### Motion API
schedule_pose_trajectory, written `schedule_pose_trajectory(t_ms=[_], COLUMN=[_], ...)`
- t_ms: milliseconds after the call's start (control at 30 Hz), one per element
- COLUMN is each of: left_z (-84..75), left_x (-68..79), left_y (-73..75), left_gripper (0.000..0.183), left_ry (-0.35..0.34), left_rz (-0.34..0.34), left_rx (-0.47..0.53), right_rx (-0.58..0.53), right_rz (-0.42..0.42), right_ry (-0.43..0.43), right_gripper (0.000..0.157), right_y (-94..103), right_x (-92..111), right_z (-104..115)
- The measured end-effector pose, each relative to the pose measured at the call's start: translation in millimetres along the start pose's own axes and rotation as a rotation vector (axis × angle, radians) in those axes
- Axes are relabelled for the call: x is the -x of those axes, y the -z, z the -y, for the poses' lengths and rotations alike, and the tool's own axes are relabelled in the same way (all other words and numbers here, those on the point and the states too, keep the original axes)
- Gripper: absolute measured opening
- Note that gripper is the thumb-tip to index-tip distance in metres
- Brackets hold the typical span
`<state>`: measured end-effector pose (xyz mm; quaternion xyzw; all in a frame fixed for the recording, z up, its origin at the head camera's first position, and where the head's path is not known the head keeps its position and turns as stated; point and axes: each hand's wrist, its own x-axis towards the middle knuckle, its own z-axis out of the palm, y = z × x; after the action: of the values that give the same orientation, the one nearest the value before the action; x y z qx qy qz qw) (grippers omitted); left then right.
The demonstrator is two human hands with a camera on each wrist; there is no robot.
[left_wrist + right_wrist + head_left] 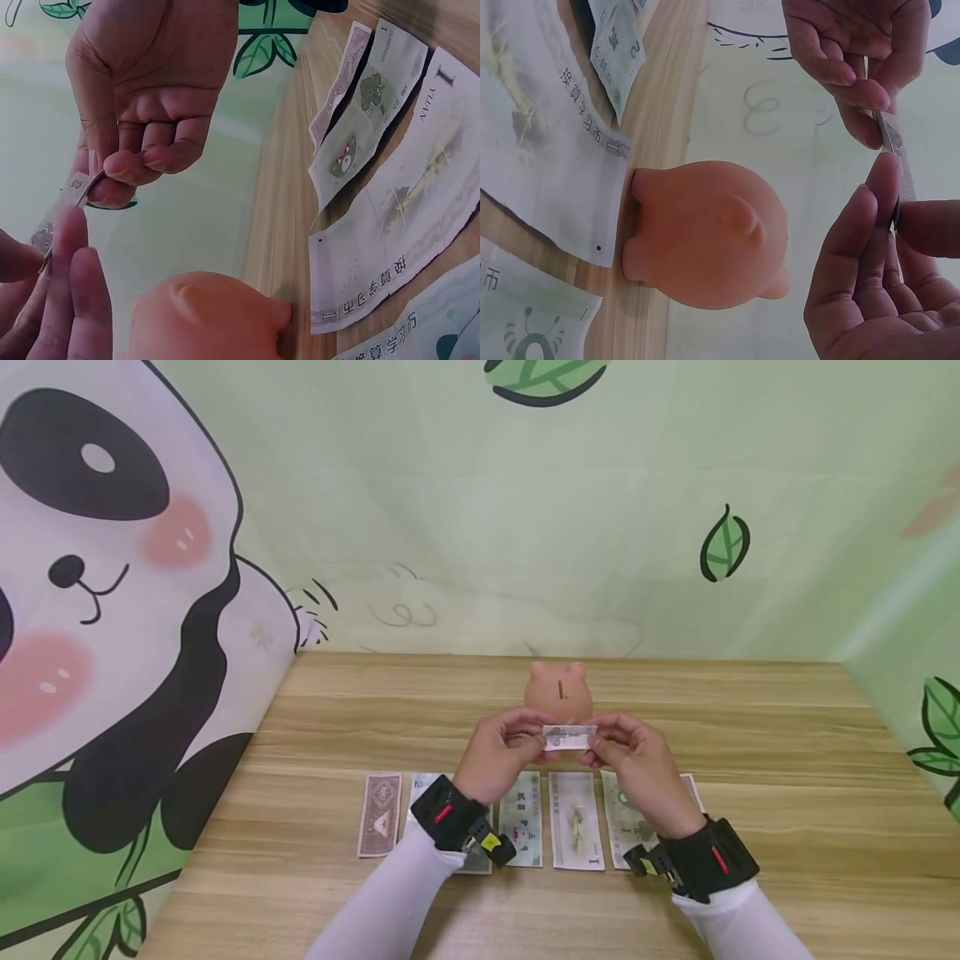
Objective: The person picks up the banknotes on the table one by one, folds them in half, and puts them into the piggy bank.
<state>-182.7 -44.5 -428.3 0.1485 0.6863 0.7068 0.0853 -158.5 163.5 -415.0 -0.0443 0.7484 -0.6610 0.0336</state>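
Above the table, both hands pinch a small folded play banknote between them. My left hand holds its left end between thumb and fingers, and my right hand grips the right end the same way. From the right wrist view the note appears nearly edge-on as a thin strip stretched between the fingertips. Just behind the hands stands an orange piggy bank with a slot on top. Its rounded body and short feet show in the right wrist view.
In front of the piggy bank lies a row of play banknotes: a brown one at the left, a green one, a white one marked 1, and others partly under the forearms. A panda-print cloth hangs behind the wooden table.
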Motion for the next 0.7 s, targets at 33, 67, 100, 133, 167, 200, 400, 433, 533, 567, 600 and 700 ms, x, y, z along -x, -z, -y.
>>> schedule_pose_trajectory(t_ms=[33, 67, 100, 133, 167, 200, 400, 433, 533, 567, 600, 700], left_z=[0.5, 0.9, 1.2, 1.6, 1.7, 1.8, 1.0, 0.7, 0.9, 0.9, 1.1, 1.8], left_x=[-0.2, -0.2, -0.2, -0.4, -0.3, -0.4, 0.1, 0.3, 0.4, 0.5, 0.5, 0.3], left_y=[-0.1, -0.1, -0.2, -0.3, -0.4, -0.5, -0.7, -0.7, -0.6, -0.5, -0.3, 0.2], left_gripper=[0.029, 0.028, 0.027, 0.026, 0.025, 0.025, 0.021, 0.02, 0.02, 0.02, 0.02, 0.021], left_ry=[-0.004, -0.012, -0.021, -0.031, -0.04, -0.045, -0.022, -0.015, 0.005, 0.01, 0.012, 0.017], left_rz=[0.01, 0.018, 0.024, 0.029, 0.032, 0.034, 0.025, 0.023, 0.017, 0.015, 0.013, 0.004], left_rx=[0.014, 0.021, 0.023, 0.023, 0.02, 0.02, -0.001, -0.005, -0.016, -0.02, -0.023, -0.034], right_rx=[-0.001, -0.001, -0.001, 0.001, 0.005, 0.01, 0.036, 0.04, 0.055, 0.057, 0.058, 0.061], right_rz=[-0.003, -0.005, -0.007, -0.009, -0.011, -0.011, -0.009, -0.009, -0.008, -0.008, -0.006, 0.001], right_ry=[0.004, 0.006, 0.008, 0.008, 0.009, 0.009, 0.002, -0.001, -0.016, -0.021, -0.025, -0.036], right_gripper=[0.023, 0.023, 0.022, 0.022, 0.021, 0.021, 0.017, 0.017, 0.018, 0.018, 0.019, 0.019], right_y=[0.0, 0.1, 0.2, 0.3, 0.4, 0.6, 1.7, 1.8, 1.7, 1.7, 1.7, 2.0], right_x=[0.1, 0.2, 0.2, 0.3, 0.3, 0.3, -0.7, -0.8, -1.2, -1.2, -1.1, -1.2], right_z=[0.0, 0.1, 0.1, 0.1, 0.1, 0.0, -1.3, -1.5, -1.6, -1.7, -1.5, -0.8])
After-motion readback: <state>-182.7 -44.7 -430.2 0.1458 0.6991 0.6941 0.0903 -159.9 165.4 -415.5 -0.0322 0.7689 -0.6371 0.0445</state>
